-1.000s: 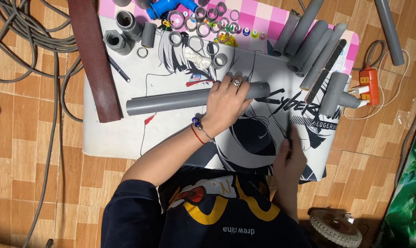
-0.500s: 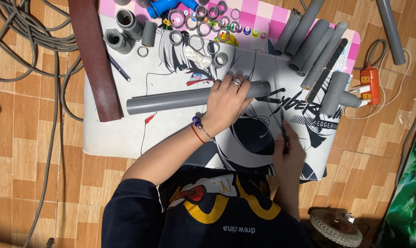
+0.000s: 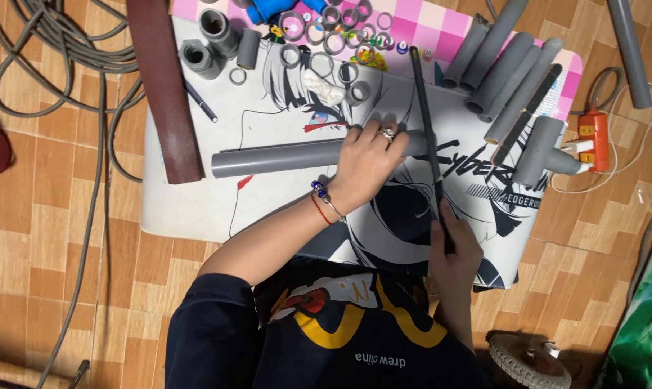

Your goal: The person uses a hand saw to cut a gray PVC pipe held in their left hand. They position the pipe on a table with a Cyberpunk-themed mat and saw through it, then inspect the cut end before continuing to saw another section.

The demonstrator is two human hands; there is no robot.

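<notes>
A long grey plastic pipe (image 3: 282,156) lies crosswise on a printed mat (image 3: 196,209). My left hand (image 3: 369,155), with a ring and beaded bracelets, presses down on the pipe near its right end. My right hand (image 3: 452,248) grips the near end of a long thin black blade (image 3: 423,115). The blade runs away from me and crosses the pipe just right of my left hand.
Several grey pipe pieces (image 3: 506,72) lie at the mat's far right, with cut rings (image 3: 333,36) and fittings (image 3: 210,39) along the far edge. A brown strip (image 3: 167,86) and coiled cables (image 3: 59,65) are on the left. An orange power strip (image 3: 592,140) lies right.
The black blade has slid forward across the pipe and now reaches much farther away from me. My left hand has stayed on the pipe.
</notes>
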